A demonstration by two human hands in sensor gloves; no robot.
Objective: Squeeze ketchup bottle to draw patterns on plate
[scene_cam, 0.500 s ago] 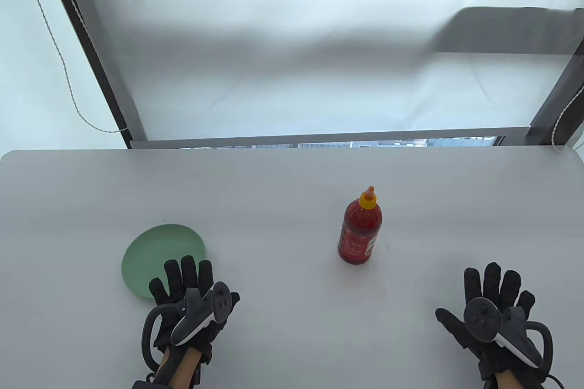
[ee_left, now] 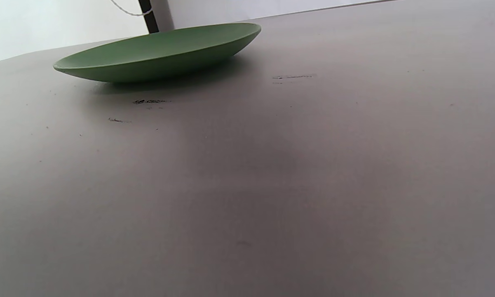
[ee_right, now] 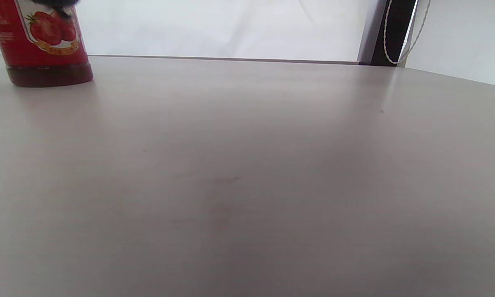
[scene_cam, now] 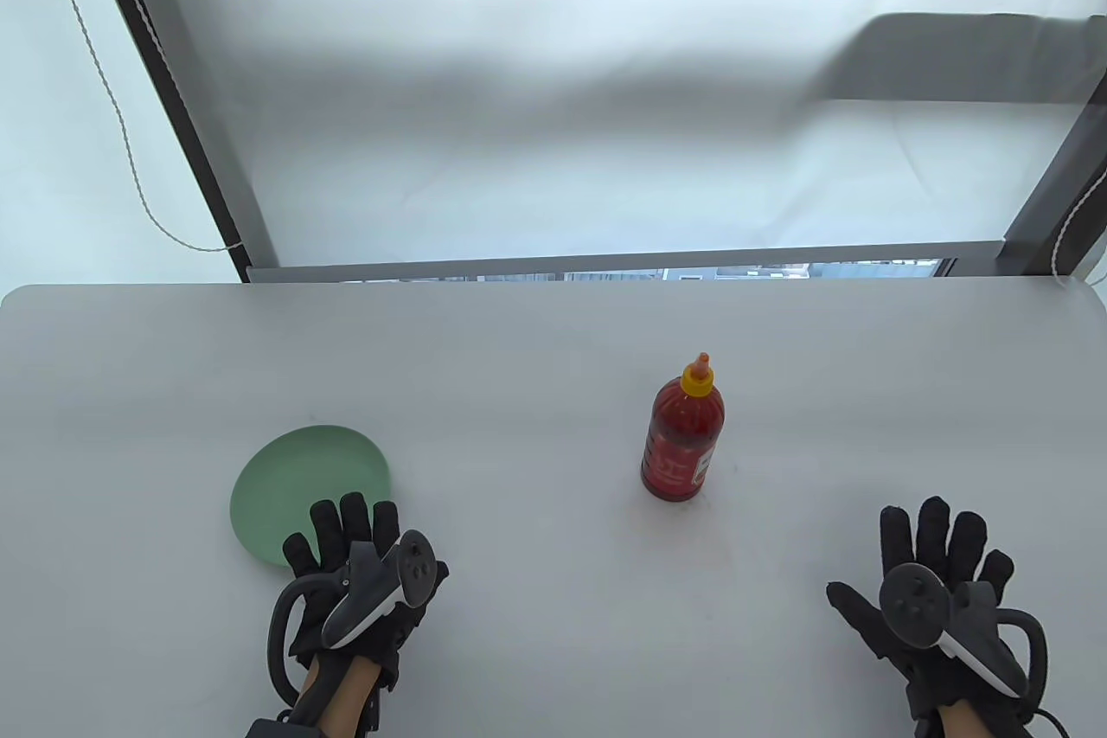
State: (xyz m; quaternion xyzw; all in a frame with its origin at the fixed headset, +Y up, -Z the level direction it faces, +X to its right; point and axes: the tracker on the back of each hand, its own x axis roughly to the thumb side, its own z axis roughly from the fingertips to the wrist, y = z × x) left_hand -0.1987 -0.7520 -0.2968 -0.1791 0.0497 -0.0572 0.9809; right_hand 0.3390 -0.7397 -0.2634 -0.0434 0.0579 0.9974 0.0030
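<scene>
A red ketchup bottle (scene_cam: 681, 435) with a yellow cap and orange tip stands upright right of the table's middle; its base shows in the right wrist view (ee_right: 45, 49). A green plate (scene_cam: 294, 478) lies on the table at the left, seen side-on in the left wrist view (ee_left: 160, 53). My left hand (scene_cam: 355, 552) lies flat with fingers spread, fingertips over the plate's near edge, holding nothing. My right hand (scene_cam: 934, 565) lies flat and spread on the table, to the right of the bottle and nearer me, holding nothing.
The grey table (scene_cam: 536, 600) has a rounded far edge. Behind it stand a dark window frame (scene_cam: 605, 266) and a white cord (scene_cam: 130, 150) at the left.
My left hand has shifted slightly to the left and back toward me. The right hand, bottle and plate have not moved.
</scene>
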